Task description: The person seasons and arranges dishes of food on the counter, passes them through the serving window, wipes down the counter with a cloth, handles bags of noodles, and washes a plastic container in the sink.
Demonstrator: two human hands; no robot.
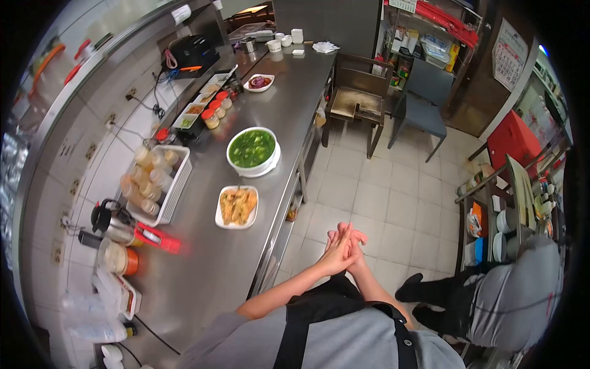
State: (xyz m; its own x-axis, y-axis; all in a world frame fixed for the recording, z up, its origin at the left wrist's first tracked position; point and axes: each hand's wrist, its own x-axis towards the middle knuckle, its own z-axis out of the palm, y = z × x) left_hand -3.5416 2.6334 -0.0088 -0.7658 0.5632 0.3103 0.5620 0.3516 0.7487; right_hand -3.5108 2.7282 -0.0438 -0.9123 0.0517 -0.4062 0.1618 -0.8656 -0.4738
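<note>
My left hand (336, 255) and my right hand (356, 248) are pressed together in front of my apron, beside the steel counter (196, 258), with fingers interlaced. No object shows between them. On the counter to their left stands a square white dish (237, 208) with golden fried pieces. Behind it a white bowl (253, 149) holds green soup, and a small white dish (259, 83) with purplish-red food sits farther back.
A white basket of bottles (178, 184), a steel jug (114, 221) and red-lidded jars (215, 109) line the wall side. Chairs (424, 98) stand beyond the tiled floor. Another person (516, 295) is at the right, near shelves.
</note>
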